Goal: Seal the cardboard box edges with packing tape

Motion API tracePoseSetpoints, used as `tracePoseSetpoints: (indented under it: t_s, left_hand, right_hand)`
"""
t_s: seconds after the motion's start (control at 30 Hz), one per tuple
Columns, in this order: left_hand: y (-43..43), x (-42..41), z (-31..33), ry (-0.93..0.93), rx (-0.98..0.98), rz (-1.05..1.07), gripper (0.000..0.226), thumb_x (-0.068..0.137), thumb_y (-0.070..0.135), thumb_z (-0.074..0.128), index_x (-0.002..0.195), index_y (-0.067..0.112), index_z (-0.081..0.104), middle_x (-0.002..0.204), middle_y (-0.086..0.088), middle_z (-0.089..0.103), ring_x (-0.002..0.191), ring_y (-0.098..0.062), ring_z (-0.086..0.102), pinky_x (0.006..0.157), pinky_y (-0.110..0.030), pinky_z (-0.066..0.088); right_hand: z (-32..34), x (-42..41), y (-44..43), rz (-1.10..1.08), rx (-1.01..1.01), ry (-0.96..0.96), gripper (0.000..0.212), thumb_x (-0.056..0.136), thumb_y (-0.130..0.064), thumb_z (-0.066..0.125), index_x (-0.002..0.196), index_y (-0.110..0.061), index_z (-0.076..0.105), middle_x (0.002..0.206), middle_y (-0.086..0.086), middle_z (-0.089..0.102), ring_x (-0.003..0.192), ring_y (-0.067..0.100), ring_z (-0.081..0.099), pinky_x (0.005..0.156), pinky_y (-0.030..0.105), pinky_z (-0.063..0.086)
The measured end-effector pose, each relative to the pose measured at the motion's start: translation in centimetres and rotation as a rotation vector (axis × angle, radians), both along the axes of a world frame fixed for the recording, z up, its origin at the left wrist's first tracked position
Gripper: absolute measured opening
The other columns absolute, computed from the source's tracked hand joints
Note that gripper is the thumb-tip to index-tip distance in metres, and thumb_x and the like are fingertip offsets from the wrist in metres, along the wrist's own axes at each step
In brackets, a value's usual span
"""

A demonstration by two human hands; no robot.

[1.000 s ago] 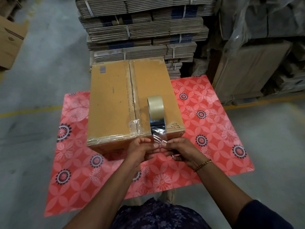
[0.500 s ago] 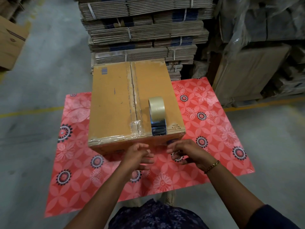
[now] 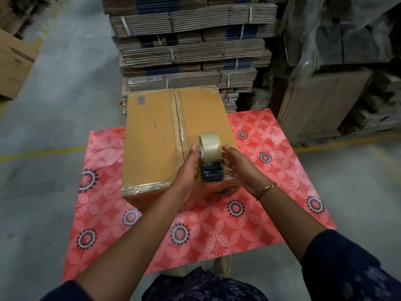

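Note:
A closed cardboard box (image 3: 152, 144) stands on a red flowered table (image 3: 217, 231). Clear tape runs along its centre seam and over its near-left top edge. A tape dispenser (image 3: 211, 157) with a roll of clear packing tape stands upright on the box's near right part. My left hand (image 3: 189, 166) is just left of the dispenser, fingers straight and apart, close to or touching it. My right hand (image 3: 237, 165) is just right of it, open, palm facing the roll. Neither hand grips anything.
Bundled flat cartons (image 3: 191, 53) are stacked right behind the table. Plastic-wrapped boxes (image 3: 338, 51) and a leaning carton (image 3: 319, 105) stand at the right. Another cardboard box (image 3: 13, 66) sits on the concrete floor at far left. A yellow floor line (image 3: 41, 152) crosses behind the table.
Both hands let go of the tape end at the box's near edge, then rose and moved forward to either side of the dispenser. The dispenser and box stayed put.

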State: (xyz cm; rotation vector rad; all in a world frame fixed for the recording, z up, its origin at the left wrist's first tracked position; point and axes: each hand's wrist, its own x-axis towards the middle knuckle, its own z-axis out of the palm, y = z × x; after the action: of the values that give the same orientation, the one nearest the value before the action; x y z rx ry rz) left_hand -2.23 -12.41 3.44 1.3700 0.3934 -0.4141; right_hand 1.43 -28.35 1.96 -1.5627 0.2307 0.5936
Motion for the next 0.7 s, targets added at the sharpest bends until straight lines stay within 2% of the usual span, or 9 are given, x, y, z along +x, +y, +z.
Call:
tracePoseSetpoints:
  t_s: [0.07,0.13,0.23,0.3,0.4,0.5,0.6,0.67,0.7]
  left_hand:
    - [0.0,0.3,-0.3,-0.011,-0.022,-0.014,0.061,0.105,0.058,0.018,0.149,0.025,0.044,0.119,0.012,0.062,0.092,0.005,0.063,0.071,-0.017,0.046]
    - [0.1,0.3,-0.7,-0.037,-0.029,-0.004,0.053,0.105,0.057,0.02,0.141,0.03,0.05,0.107,0.018,0.071,0.082,0.008,0.07,0.062,-0.012,0.051]
    - [-0.1,0.3,-1.4,-0.045,-0.066,-0.007,0.047,0.105,0.056,0.027,0.13,0.031,0.059,0.092,0.024,0.077,0.086,0.008,0.072,0.066,-0.012,0.055]
    - [-0.4,0.3,-1.9,-0.055,-0.099,-0.011,0.042,0.105,0.055,0.032,0.121,0.032,0.064,0.103,0.018,0.078,0.094,0.002,0.074,0.074,-0.019,0.058]
    - [-1.6,0.1,-2.0,-0.051,-0.138,-0.048,0.044,0.105,0.053,0.037,0.122,0.027,0.068,0.116,0.005,0.077,0.106,-0.009,0.074,0.084,-0.025,0.058]
    - [-3.6,0.1,-2.5,-0.053,-0.185,-0.107,0.046,0.103,0.057,0.039,0.122,0.027,0.068,0.116,0.003,0.077,0.11,-0.013,0.073,0.09,-0.03,0.057]
    - [-6.0,0.8,-2.8,-0.056,-0.181,-0.143,0.05,0.103,0.057,0.036,0.129,0.026,0.065,0.114,0.003,0.077,0.106,-0.011,0.074,0.085,-0.026,0.059]
    - [-8.1,1.4,-2.8,-0.073,-0.164,-0.183,0.049,0.104,0.058,0.035,0.129,0.028,0.064,0.121,0.003,0.075,0.108,-0.008,0.072,0.09,-0.026,0.057]
    - [-9.3,1.8,-3.0,-0.085,-0.15,-0.204,0.047,0.105,0.055,0.033,0.129,0.028,0.062,0.121,0.004,0.074,0.104,-0.003,0.072,0.088,-0.022,0.057]
  right_hand:
    - [-0.1,-0.4,0.6,0.001,-0.008,0.012,0.05,0.103,-0.052,0.041,0.142,-0.024,0.052,0.147,-0.001,0.055,0.133,0.014,0.053,0.116,0.04,0.037]
    - [0.1,-0.9,1.1,-0.001,0.001,0.012,0.037,0.105,-0.052,0.036,0.121,-0.032,0.063,0.128,-0.01,0.066,0.117,0.004,0.061,0.103,0.029,0.046]
    - [0.6,-1.5,1.8,-0.018,0.04,0.015,0.033,0.106,-0.05,0.031,0.105,-0.039,0.062,0.108,-0.022,0.066,0.096,-0.011,0.064,0.085,0.016,0.048]
    - [1.0,-2.0,1.9,-0.027,0.04,0.0,0.033,0.106,-0.049,0.031,0.109,-0.039,0.062,0.104,-0.026,0.066,0.088,-0.016,0.065,0.077,0.009,0.048]
    - [0.9,-2.4,1.0,-0.06,-0.012,-0.038,0.04,0.105,-0.052,0.035,0.123,-0.03,0.063,0.115,-0.017,0.071,0.099,-0.007,0.068,0.083,0.012,0.05]
    - [0.7,-2.8,-1.0,-0.103,-0.018,-0.059,0.035,0.106,-0.047,0.034,0.109,-0.034,0.066,0.106,-0.019,0.073,0.095,-0.007,0.07,0.077,0.01,0.051]
    - [0.7,-2.8,-3.6,-0.141,-0.037,-0.08,0.033,0.106,-0.047,0.034,0.105,-0.038,0.066,0.11,-0.018,0.072,0.097,-0.009,0.068,0.082,0.012,0.049]
    - [0.6,-2.3,-5.7,-0.161,-0.045,-0.085,0.034,0.105,-0.049,0.034,0.103,-0.039,0.066,0.106,-0.021,0.073,0.096,-0.009,0.068,0.08,0.013,0.049]
    - [0.2,-1.9,-6.9,-0.177,-0.048,-0.079,0.034,0.105,-0.05,0.034,0.103,-0.039,0.066,0.104,-0.021,0.074,0.097,-0.007,0.068,0.08,0.013,0.05]
